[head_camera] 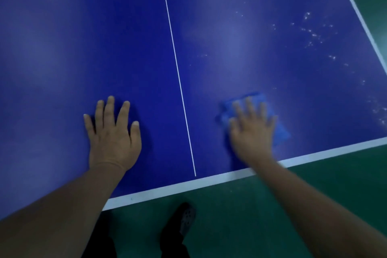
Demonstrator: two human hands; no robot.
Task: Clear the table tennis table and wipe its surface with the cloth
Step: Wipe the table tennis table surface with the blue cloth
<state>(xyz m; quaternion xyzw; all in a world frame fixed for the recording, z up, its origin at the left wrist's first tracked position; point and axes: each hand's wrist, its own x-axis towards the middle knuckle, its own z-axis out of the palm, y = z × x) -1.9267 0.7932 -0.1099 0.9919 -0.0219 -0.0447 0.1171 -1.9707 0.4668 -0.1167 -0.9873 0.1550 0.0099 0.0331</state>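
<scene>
My right hand (252, 130) presses the blue cloth (272, 119) flat-fingered near the tabletop's (62, 37) near edge; left hand (114, 134) braces, open, empty. White specks (314, 34) toward the right edge need firm, overlapping strokes.

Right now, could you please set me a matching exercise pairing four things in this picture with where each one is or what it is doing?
Column one:
1. left hand
2. right hand
3. blue cloth
4. white specks

Column two:
A. scattered on the table towards its right edge
B. flat on the bare table, left of the centre line
C. pressing down on the cloth
D. under a hand, near the table's near edge

Pairs: 1-B, 2-C, 3-D, 4-A
</scene>
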